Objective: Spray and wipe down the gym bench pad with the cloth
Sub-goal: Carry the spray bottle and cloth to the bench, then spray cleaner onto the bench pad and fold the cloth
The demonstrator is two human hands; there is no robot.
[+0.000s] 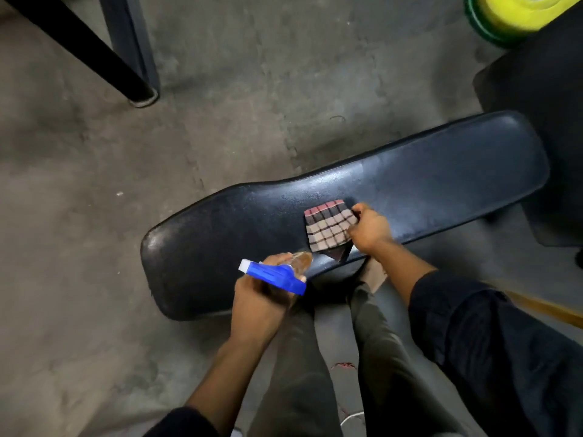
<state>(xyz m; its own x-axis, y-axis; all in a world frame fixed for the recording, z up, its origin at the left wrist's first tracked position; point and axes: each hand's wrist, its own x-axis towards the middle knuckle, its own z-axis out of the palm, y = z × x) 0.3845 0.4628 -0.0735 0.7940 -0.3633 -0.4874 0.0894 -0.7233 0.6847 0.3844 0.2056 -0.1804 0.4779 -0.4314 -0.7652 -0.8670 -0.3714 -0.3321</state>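
A long black gym bench pad (410,181) runs from lower left to upper right across the middle of the head view. My right hand (370,228) grips a folded checked cloth (328,227) that lies flat on the pad near its front edge. My left hand (262,298) holds a spray bottle (274,274) with a blue trigger head and white nozzle, just over the pad's near edge and pointing left. The bottle's clear body shows between my fingers. My legs in grey trousers stand right against the bench.
Bare concrete floor (157,184) surrounds the bench. A black metal frame leg (135,86) stands at the upper left. Yellow and green weight plates (504,17) sit in the top right corner, beside a dark padded piece of equipment (542,121) behind the bench's far end.
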